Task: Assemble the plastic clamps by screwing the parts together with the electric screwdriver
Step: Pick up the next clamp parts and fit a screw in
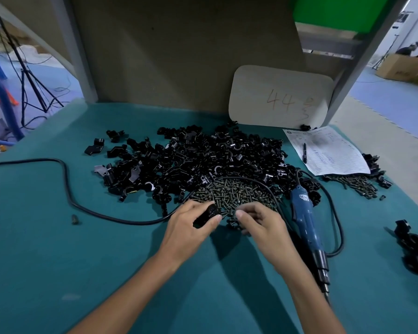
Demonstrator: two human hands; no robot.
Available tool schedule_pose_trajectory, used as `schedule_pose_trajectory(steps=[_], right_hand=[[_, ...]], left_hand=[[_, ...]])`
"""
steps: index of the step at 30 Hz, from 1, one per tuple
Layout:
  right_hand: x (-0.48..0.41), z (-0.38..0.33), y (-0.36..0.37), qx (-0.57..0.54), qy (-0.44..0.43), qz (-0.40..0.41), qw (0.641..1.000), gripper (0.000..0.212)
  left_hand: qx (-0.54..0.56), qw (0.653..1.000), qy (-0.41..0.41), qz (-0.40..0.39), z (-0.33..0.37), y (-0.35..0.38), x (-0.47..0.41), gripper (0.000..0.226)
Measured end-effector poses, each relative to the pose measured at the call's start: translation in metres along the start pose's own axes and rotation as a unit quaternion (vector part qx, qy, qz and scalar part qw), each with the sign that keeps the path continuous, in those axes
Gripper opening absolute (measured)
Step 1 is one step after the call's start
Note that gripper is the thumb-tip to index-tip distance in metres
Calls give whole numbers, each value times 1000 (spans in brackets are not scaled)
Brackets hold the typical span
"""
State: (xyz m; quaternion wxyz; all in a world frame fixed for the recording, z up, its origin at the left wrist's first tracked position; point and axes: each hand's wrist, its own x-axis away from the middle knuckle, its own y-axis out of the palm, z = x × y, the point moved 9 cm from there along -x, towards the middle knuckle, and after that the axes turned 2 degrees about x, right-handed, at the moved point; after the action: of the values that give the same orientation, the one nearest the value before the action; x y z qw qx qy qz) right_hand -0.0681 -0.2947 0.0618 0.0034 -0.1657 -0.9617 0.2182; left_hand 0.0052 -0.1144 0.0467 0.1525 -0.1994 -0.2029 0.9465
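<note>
Teal mat (pixel 101 261), left hand (pixel 190 229) gripping clamp part (pixel 207 215) at screw pile (pixel 234 191) edge

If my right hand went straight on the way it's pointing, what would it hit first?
Probably the pile of screws, lying just ahead of the right hand. The heap of black clamp parts comes behind it. The left hand, holding a clamp part, sits off that line.

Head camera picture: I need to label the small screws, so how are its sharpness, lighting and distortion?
Head view: even light; the left hand and right hand cast faint shadows on the green mat; the screw pile is sharp at centre; the black clamp parts merge into one dark mass; wide-angle distortion bends the grey post.
</note>
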Motion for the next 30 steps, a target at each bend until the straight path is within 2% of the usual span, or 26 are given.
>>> schedule_pose_trajectory(steps=[2, 4, 13, 16, 19, 21, 27, 30], right_hand=[[-3, -4, 8, -83, 3, -12, 996, 13], [-6, -7, 13, -116, 2, -28, 993, 19], [-15, -18, 29, -102, -1, -95, 990, 25], [-18, -16, 30, -89, 4, -109, 990, 20], [-20, -7, 28, -111, 29, -98, 989, 11], [-21, -5, 27, -97, 24, -92, 991, 6], [-22, -10, 28, -5, -14, -119, 993, 20], [-24, -11, 28, 61, -15, -127, 990, 15]], left_hand=[[0, 1000, 13, 0, 3, -1, 1, 35], [0, 1000, 19, -1, 6, -1, 1, 33], [-20, 999, 45, -12, 12, 1, 3, 35], [-36, 998, 54, -26, 13, 4, 4, 40], [-42, 997, 56, -21, 12, 4, 3, 35], [-42, 997, 57, -15, 12, 4, 3, 35], [-61, 996, 64, -22, 12, 6, 2, 36], [-81, 993, 77, -33, 13, 8, 3, 38]])
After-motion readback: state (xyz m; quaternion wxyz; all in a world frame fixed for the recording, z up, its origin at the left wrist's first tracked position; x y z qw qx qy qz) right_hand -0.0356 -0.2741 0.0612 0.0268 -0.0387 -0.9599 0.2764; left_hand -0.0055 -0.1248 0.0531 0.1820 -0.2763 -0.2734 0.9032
